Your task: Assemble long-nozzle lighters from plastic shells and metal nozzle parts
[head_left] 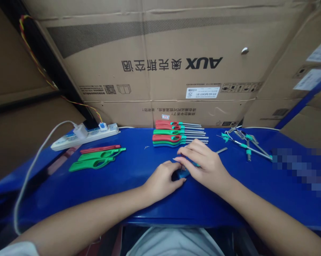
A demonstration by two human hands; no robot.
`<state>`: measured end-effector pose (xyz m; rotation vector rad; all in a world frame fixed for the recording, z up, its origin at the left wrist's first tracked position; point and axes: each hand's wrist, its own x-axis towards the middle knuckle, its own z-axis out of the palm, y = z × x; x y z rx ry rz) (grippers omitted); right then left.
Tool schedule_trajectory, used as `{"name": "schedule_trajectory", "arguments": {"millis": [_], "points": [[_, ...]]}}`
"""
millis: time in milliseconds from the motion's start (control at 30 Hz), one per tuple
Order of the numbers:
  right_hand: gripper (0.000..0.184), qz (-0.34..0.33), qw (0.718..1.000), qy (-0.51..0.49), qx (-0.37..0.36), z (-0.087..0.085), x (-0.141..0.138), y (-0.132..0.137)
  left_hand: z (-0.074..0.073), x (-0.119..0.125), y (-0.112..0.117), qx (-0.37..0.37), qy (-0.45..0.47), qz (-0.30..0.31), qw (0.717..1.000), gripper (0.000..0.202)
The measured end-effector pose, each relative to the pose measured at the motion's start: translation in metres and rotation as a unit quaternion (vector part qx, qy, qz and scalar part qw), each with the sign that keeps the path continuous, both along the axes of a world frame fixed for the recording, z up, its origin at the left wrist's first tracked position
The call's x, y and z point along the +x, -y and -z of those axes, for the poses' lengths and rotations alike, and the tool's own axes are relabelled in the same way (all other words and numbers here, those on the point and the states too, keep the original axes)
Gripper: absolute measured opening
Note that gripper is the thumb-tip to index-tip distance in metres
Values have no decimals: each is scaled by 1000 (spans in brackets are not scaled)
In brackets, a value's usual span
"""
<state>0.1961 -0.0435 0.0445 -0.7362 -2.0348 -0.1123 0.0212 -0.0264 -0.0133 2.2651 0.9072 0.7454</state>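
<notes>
My left hand (163, 180) is closed, thumb and fingers around the near end of a blue stick lighter (184, 173) low over the table. My right hand (207, 161) is curled over the same lighter, its fingertips bunched against my left fingers. Between the hands, most of the lighter's body is hidden. A bit of its teal collar shows under my right hand, and a metal tube (221, 150) sticks out beyond the knuckles. Just past my hands lies a stack of red, green and blue lighters (167, 138) with metal tubes pointing right.
Green handles (92, 163) and red handles (100, 148) without tubes lie at left. Metal tubes with teal collars and wires (248, 149) are heaped at right. A power strip (96, 135) with a white cable stands at back left. Cardboard (155, 81) walls the blue table (118, 188).
</notes>
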Motion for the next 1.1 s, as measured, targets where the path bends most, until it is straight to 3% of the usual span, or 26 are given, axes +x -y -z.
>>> {"name": "schedule_trajectory", "arguments": {"millis": [100, 300, 533, 767, 967, 1100], "points": [[16, 12, 1000, -1, 5, 3, 2, -3, -2, 0, 0, 5, -11, -5, 1000, 16], [23, -66, 990, -38, -117, -2, 12, -8, -4, -1, -1, -13, -3, -8, 1000, 18], [13, -36, 997, -2, -65, -9, 2, -3, 4, 0, -2, 14, 6, -1, 1000, 14], [8, 16, 1000, 14, 12, 1, -1, 2, 7, 1, -3, 9, 25, 13, 1000, 18], [23, -63, 995, -25, -72, 4, 3, -3, 5, 0, -3, 19, 13, -5, 1000, 14], [17, -42, 995, -32, -79, -3, 6, -3, 4, 0, -2, 22, 0, -10, 1000, 13]]}}
